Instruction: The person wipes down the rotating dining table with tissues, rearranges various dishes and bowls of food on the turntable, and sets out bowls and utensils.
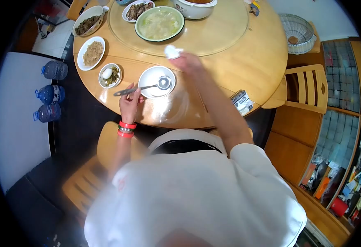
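My left hand, with red bands on the wrist, is closed around the grey handle of a ladle at the table's near edge. The ladle's metal bowl rests over a white plate, and my fingertips are by the plate's left rim. My right hand reaches over the table beyond the plate, its fingers closed on a crumpled white tissue. Left of the plate stands a small bowl with a white egg and dark green food.
On the glass turntable stand a soup bowl, a white pot and a meat dish. A printed packet lies at the right edge. Chairs and water jugs flank the table.
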The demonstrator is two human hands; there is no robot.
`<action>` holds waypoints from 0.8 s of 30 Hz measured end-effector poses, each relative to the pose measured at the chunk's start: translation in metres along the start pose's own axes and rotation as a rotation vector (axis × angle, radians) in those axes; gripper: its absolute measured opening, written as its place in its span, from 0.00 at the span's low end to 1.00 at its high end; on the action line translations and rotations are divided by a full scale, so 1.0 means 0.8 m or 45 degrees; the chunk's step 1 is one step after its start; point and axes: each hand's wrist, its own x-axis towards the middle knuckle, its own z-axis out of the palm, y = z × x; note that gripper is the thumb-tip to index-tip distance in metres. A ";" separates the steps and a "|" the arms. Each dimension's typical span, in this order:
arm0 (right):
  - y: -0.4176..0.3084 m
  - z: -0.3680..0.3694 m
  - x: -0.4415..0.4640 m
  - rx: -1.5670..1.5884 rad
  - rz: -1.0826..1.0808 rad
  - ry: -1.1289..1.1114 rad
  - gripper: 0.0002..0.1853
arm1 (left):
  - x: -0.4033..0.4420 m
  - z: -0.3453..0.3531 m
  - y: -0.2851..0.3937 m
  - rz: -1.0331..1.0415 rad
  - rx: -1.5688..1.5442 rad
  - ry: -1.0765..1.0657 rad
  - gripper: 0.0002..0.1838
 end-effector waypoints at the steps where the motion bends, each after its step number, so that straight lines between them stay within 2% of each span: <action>1: -0.030 -0.011 -0.015 -0.102 0.005 0.060 0.10 | -0.004 -0.005 -0.003 -0.009 -0.003 0.009 0.20; 2: -0.062 -0.021 -0.032 -0.203 0.015 0.119 0.09 | -0.006 -0.008 -0.005 -0.025 0.052 -0.008 0.17; 3: -0.125 -0.019 -0.065 -0.180 0.188 0.353 0.09 | -0.008 -0.009 -0.007 -0.038 0.106 -0.029 0.14; 5: -0.168 -0.073 -0.076 -0.787 0.019 0.474 0.09 | -0.029 -0.010 -0.003 -0.102 0.159 -0.081 0.11; 7: -0.188 -0.132 -0.077 -1.300 -0.032 0.678 0.06 | -0.045 -0.011 -0.021 -0.281 0.085 -0.289 0.10; 8: -0.190 -0.164 -0.076 -1.419 -0.038 0.705 0.05 | -0.051 -0.005 -0.032 -0.274 0.197 -0.413 0.10; 9: -0.189 -0.190 -0.078 -1.536 -0.043 0.729 0.05 | -0.057 0.008 -0.045 -0.148 0.226 -0.555 0.10; 11: -0.187 -0.217 -0.087 -1.686 0.005 0.720 0.06 | -0.066 0.048 -0.042 0.177 0.670 -0.735 0.11; 12: -0.186 -0.224 -0.091 -1.833 0.059 0.705 0.06 | -0.062 0.072 -0.046 0.194 0.794 -0.818 0.12; 13: -0.183 -0.228 -0.093 -1.835 0.066 0.708 0.06 | -0.055 0.098 -0.054 0.207 0.918 -0.903 0.13; 15: -0.172 -0.234 -0.096 -1.626 0.093 0.750 0.05 | -0.039 0.144 -0.085 0.597 1.235 -0.787 0.17; 16: -0.171 -0.226 -0.103 -1.621 0.100 0.754 0.05 | -0.033 0.170 -0.087 0.594 1.313 -0.734 0.18; 18: -0.180 -0.189 -0.129 -1.190 0.078 0.742 0.06 | -0.032 0.215 -0.085 0.596 1.392 -0.704 0.19; 20: -0.182 -0.171 -0.148 -1.144 0.059 0.732 0.06 | -0.032 0.246 -0.068 0.493 1.485 -0.695 0.22; 24: -0.205 -0.161 -0.204 -0.958 -0.095 0.714 0.08 | -0.013 0.282 -0.095 0.627 1.491 -0.682 0.16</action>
